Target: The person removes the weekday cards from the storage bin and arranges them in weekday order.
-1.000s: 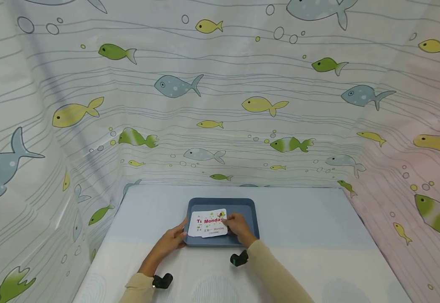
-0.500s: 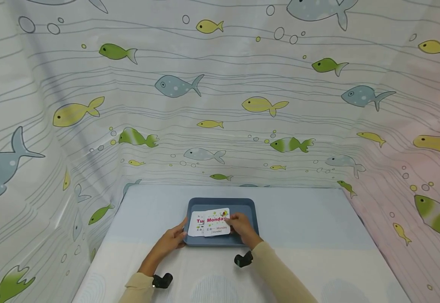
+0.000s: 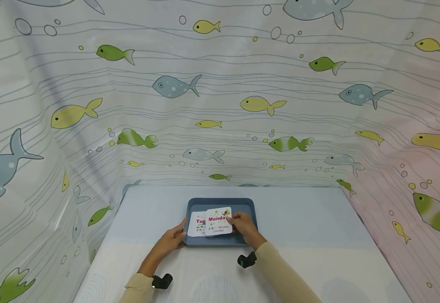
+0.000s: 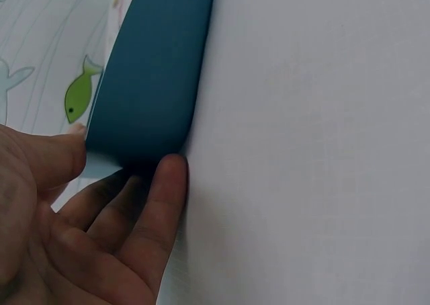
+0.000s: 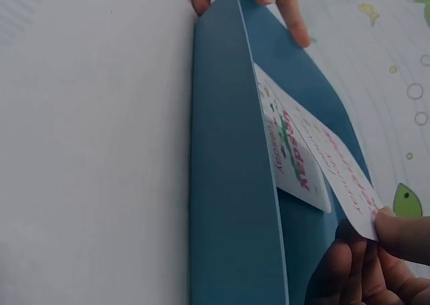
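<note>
In the head view my right hand (image 3: 244, 227) pinches the right edge of a white flashcard (image 3: 219, 222) printed "Monday". Thumb and fingers also show on this card (image 5: 346, 177) in the right wrist view, where it is tilted up off the tray. Partly covered by it, a second flashcard (image 3: 196, 227) lies in the blue tray (image 3: 244, 206); the right wrist view shows "Tuesday" on it. At the tray's left end my left hand (image 3: 170, 240) holds the edge. The left wrist view has its thumb at the rim and its fingers low against the outer wall (image 4: 148, 76).
The tray stands on a table with a pale cloth (image 3: 299, 219). A fish-patterned curtain (image 3: 220, 139) rises behind the table and along both sides. A small black camera sits at each wrist.
My right hand has drawn the Monday card a little to the right, so more of the Tuesday card shows. The left hand and the tray stay in place.
</note>
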`<state>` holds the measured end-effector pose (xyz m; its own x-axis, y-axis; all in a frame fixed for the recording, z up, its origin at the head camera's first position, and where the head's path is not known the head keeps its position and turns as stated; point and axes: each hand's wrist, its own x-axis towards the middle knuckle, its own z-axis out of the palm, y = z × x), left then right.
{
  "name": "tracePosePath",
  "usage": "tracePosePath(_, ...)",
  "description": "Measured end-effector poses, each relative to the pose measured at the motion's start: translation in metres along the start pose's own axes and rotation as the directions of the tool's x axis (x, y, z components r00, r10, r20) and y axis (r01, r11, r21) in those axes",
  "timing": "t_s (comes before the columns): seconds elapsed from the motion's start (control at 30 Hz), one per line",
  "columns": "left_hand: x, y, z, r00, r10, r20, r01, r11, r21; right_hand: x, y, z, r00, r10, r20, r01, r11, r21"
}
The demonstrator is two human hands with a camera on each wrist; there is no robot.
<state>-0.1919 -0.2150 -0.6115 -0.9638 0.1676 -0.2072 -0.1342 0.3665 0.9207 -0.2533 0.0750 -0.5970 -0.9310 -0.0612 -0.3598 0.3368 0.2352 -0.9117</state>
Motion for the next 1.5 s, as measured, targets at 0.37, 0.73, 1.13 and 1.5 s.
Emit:
tracePosePath(0.37, 0.000, 0.000, 0.000, 1.000, -0.020, -0.007, 0.019, 1.000, -0.019, -0.006, -0.008, -0.009, 1.000, -0.022, 0.017, 0.022, 0.999, 0.027)
tracePosePath(0.73, 0.001, 0.001, -0.001, 1.000, -0.009, 0.002, 0.009, 1.000, -0.010, -0.011, -0.014, -0.026, 0.998, -0.069, 0.000, 0.069, 0.997, 0.036)
tracePosePath(1.13, -0.001, 0.000, -0.002, 0.999, 0.007, 0.031, -0.006, 0.999, -0.032, -0.022, -0.019, -0.052, 0.996, -0.090, -0.009, 0.091, 0.992, 0.090)
tracePosePath(1.5, -0.001, 0.001, -0.001, 1.000, -0.005, 0.012, 0.005, 1.000, -0.019, -0.023, -0.006, -0.083, 0.997, -0.024, -0.071, 0.033, 0.992, 0.126)
